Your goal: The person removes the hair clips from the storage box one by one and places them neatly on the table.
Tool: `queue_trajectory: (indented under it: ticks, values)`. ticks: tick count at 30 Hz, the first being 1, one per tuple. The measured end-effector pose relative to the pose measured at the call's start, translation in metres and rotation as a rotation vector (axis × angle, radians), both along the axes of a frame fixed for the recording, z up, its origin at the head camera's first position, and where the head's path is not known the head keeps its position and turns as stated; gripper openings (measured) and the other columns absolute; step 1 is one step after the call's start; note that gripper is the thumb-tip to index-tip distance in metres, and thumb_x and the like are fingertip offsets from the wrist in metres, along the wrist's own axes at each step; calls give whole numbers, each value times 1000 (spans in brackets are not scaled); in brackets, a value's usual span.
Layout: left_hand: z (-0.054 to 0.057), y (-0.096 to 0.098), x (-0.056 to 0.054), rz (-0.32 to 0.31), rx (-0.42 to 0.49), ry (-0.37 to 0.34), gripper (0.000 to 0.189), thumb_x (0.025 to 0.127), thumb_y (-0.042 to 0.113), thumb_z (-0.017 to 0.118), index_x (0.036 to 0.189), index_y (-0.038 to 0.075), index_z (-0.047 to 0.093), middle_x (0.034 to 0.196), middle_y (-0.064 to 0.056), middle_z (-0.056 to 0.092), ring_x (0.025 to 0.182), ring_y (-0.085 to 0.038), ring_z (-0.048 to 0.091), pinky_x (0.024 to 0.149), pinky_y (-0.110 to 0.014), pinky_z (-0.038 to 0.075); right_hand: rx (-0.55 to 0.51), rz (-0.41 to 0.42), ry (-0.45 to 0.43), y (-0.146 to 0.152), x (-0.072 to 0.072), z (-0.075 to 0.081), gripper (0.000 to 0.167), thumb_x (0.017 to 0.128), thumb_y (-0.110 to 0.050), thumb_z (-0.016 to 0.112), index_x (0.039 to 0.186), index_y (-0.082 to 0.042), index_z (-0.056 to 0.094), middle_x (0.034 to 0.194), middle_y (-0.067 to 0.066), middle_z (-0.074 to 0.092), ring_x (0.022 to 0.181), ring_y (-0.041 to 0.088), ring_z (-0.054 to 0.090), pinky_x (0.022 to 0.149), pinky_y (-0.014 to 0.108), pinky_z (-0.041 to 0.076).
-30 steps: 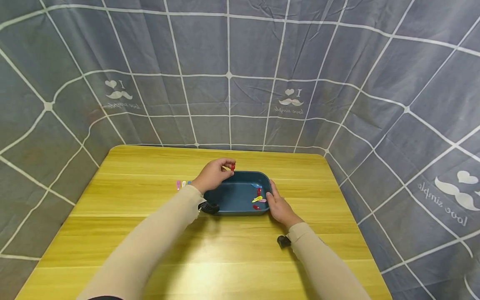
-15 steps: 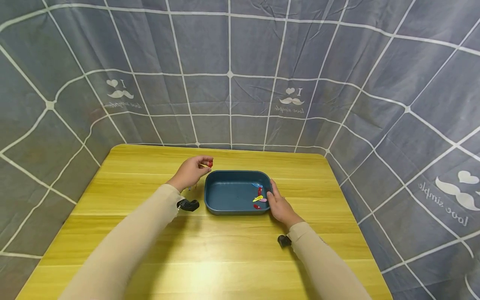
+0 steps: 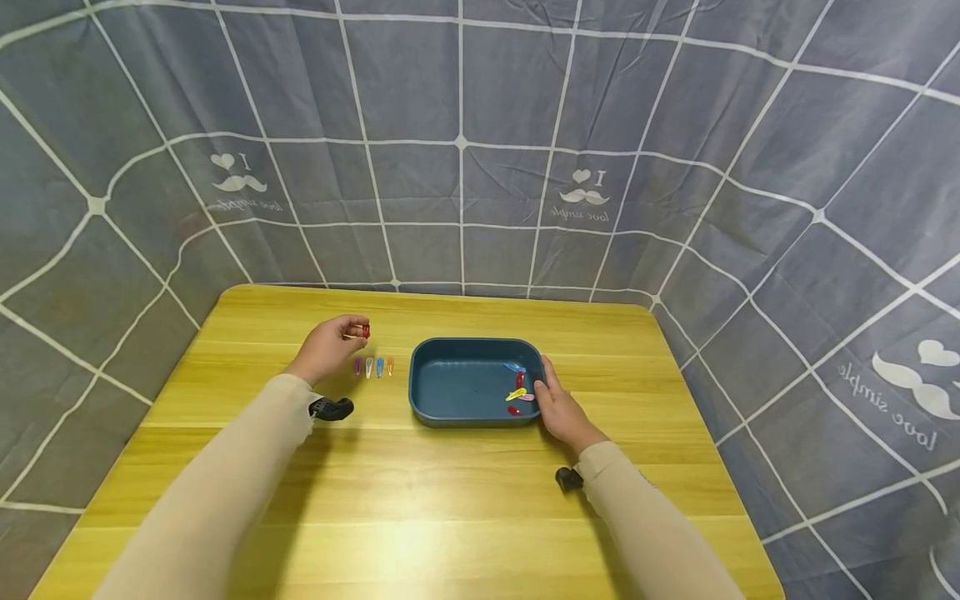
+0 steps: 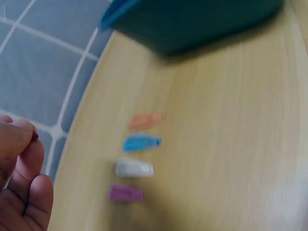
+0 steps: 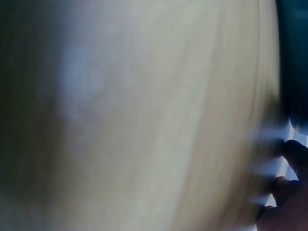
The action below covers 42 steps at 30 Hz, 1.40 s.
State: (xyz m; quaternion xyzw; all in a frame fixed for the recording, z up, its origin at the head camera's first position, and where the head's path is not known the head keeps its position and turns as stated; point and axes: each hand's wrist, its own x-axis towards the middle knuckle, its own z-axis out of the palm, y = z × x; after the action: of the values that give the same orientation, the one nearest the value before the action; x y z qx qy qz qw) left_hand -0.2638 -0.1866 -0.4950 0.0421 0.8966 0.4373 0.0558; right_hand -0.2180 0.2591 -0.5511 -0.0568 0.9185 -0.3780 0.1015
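In the head view my left hand (image 3: 327, 348) pinches a small red hair clip (image 3: 366, 332) between thumb and fingers, above the table just behind a row of clips. That row runs purple (image 3: 357, 366), white (image 3: 369, 367), blue (image 3: 380, 367) and orange (image 3: 390, 367), set apart side by side. In the left wrist view only a sliver of the red clip shows at the fingertips. My right hand (image 3: 562, 412) grips the right wall of a dark blue tray (image 3: 472, 421), thumb at the rim. Inside, at the right end, lie blue, red, yellow (image 3: 515, 394) and pink clips.
A yellow wood-grain table (image 3: 450, 517) carries everything, its far edge close to a grey checked curtain (image 3: 420, 192). A black wrist camera (image 3: 332, 408) hangs below the left wrist, another (image 3: 568, 480) by the right. The right wrist view is mostly blurred.
My left hand has moved left with the red clip, from over the tray to behind the row, which shows fully now. The right hand and tray stay put.
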Motion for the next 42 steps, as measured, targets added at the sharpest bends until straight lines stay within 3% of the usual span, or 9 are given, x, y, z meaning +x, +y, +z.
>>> queue_trajectory:
  ticks: [5, 14, 20, 32, 42]
  values:
    - [-13, -17, 0, 17, -37, -11, 46, 108, 14, 58, 151, 0, 52, 134, -23, 65, 127, -43, 61, 101, -52, 53, -3, -3, -6, 1, 0, 0, 63, 116, -42, 28, 172, -24, 3, 171, 19, 30, 150, 53, 39, 130, 65, 11]
    - [-23, -28, 1, 42, -66, -37, 44, 104, 10, 61, 146, -2, 56, 126, -23, 66, 111, -34, 61, 83, -31, 49, -8, 7, -1, 2, 0, 0, 63, 116, -40, 28, 172, -23, 2, 172, 19, 27, 151, 51, 37, 130, 66, 8]
    - [-33, -32, 1, 19, -94, -80, 44, 105, 11, 61, 146, -3, 56, 119, -20, 67, 98, -29, 60, 76, -29, 50, -17, 2, -17, 0, 1, 2, 64, 116, -40, 28, 171, -25, 1, 174, 16, 23, 155, 47, 34, 130, 65, 5]
    - [-37, -30, 4, -38, -213, -82, 37, 104, 11, 64, 140, 0, 62, 116, -19, 68, 103, -33, 61, 96, -52, 49, -6, -6, -26, 0, 1, 3, 64, 116, -42, 27, 171, -27, -1, 174, 16, 24, 155, 48, 33, 130, 64, 5]
    - [-44, -30, 0, -46, -238, -84, 37, 103, 12, 66, 138, -1, 63, 112, -16, 66, 102, -32, 58, 99, -51, 47, -8, -11, -30, -1, 1, 2, 63, 116, -42, 26, 171, -29, -1, 173, 17, 26, 154, 49, 33, 130, 65, 4]
